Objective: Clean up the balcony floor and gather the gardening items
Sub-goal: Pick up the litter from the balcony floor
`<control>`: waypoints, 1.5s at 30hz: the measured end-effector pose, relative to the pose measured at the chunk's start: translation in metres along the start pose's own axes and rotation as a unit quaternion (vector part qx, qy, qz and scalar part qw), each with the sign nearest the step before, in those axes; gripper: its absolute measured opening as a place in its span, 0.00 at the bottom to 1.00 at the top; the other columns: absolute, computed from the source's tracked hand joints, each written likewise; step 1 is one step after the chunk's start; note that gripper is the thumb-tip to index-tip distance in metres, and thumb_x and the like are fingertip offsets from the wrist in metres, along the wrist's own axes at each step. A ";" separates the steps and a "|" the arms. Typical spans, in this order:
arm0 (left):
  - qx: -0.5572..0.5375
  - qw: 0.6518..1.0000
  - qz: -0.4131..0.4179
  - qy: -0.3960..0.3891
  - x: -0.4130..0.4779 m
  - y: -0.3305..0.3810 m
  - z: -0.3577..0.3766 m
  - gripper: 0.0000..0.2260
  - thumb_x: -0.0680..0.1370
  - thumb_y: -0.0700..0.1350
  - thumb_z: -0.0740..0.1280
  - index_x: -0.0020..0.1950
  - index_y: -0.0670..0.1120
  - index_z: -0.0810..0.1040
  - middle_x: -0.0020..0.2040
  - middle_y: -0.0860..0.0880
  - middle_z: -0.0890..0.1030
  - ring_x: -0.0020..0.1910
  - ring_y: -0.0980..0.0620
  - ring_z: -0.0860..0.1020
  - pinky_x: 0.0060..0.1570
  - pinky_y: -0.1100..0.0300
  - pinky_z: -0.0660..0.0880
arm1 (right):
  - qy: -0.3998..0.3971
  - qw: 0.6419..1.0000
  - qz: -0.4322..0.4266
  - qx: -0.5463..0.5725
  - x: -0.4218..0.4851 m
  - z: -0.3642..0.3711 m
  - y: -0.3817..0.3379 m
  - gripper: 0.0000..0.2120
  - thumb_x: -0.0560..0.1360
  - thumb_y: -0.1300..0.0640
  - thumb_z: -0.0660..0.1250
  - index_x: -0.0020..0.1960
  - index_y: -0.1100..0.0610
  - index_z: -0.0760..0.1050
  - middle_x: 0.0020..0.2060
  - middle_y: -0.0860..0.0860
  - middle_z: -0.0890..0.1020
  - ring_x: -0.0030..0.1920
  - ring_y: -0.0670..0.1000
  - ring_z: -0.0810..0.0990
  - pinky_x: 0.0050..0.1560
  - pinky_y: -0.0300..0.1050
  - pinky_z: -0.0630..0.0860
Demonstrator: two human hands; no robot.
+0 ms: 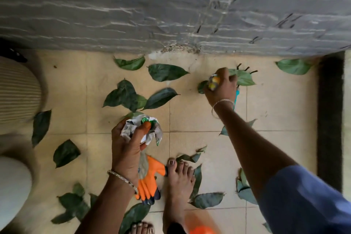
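My left hand (129, 146) grips a crumpled white-and-green wrapper (146, 129) and an orange gardening glove (149, 178) that hangs below the palm. My right hand (222, 87) reaches out near the wall; it holds a small yellow packet (214, 81) and a bunch of green leaves (244, 78), and a teal handle (237, 99) pokes out under the wrist. Several loose green leaves (167, 72) lie scattered across the beige tiled floor (199, 116). My bare feet (178, 180) stand among them.
A grey stone-textured wall (171, 9) borders the floor at the far side. Two pale ribbed pots (17, 89) stand at the left. A dark strip (330, 119) runs along the right edge. An orange blur (201, 231) shows at the bottom.
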State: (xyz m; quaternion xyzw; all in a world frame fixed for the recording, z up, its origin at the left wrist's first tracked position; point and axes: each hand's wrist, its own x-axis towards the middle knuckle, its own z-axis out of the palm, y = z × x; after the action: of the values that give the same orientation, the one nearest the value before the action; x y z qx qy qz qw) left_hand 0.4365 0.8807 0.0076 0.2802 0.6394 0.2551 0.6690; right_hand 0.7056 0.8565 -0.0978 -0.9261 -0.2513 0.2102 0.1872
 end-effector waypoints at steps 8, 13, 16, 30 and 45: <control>0.010 0.999 -0.017 -0.040 -0.076 0.054 0.018 0.38 0.63 0.45 0.81 0.66 0.33 0.68 0.62 0.34 0.78 0.57 0.36 0.80 0.47 0.52 0.79 | 0.041 0.877 0.269 0.397 -0.164 -0.106 -0.018 0.18 0.60 0.60 0.75 0.44 0.52 0.70 0.33 0.53 0.78 0.29 0.55 0.75 0.28 0.47 0.74; 0.036 0.995 -0.024 -0.090 -0.157 0.106 0.027 0.21 0.72 0.28 0.72 0.62 0.35 0.69 0.53 0.38 0.81 0.44 0.45 0.82 0.38 0.55 0.79 | 0.101 0.791 0.323 0.510 -0.252 -0.215 -0.062 0.15 0.62 0.69 0.73 0.41 0.58 0.69 0.28 0.57 0.71 0.23 0.52 0.69 0.23 0.37 0.64; 0.059 0.988 0.005 -0.142 -0.218 0.154 0.033 0.15 0.74 0.25 0.67 0.53 0.42 0.73 0.43 0.47 0.83 0.38 0.51 0.82 0.36 0.58 0.78 | 0.137 0.750 0.322 0.561 -0.293 -0.286 -0.093 0.15 0.56 0.62 0.72 0.40 0.60 0.70 0.28 0.56 0.71 0.22 0.52 0.69 0.24 0.36 0.65; 0.084 0.893 0.012 -0.443 -0.516 0.347 -0.021 0.10 0.79 0.31 0.59 0.48 0.46 0.72 0.38 0.51 0.82 0.33 0.53 0.80 0.27 0.62 0.73 | 0.342 0.535 0.201 0.746 -0.573 -0.595 -0.195 0.20 0.74 0.62 0.59 0.25 0.54 0.76 0.22 0.45 0.74 0.21 0.42 0.70 0.20 0.30 0.64; 0.199 0.764 -0.089 -0.608 -0.707 0.349 -0.017 0.15 0.77 0.30 0.58 0.43 0.49 0.74 0.39 0.46 0.79 0.35 0.48 0.76 0.27 0.61 0.75 | 0.580 0.338 0.172 0.721 -0.851 -0.655 -0.139 0.15 0.75 0.59 0.58 0.30 0.53 0.71 0.27 0.49 0.72 0.21 0.47 0.67 0.19 0.31 0.61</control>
State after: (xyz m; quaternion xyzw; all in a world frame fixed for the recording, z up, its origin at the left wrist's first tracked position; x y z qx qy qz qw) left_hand 0.3882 0.6358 0.7555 0.4448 0.1573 -0.1624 0.8666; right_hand 0.3002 0.3473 0.7674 -0.3434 0.3348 -0.2524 0.8404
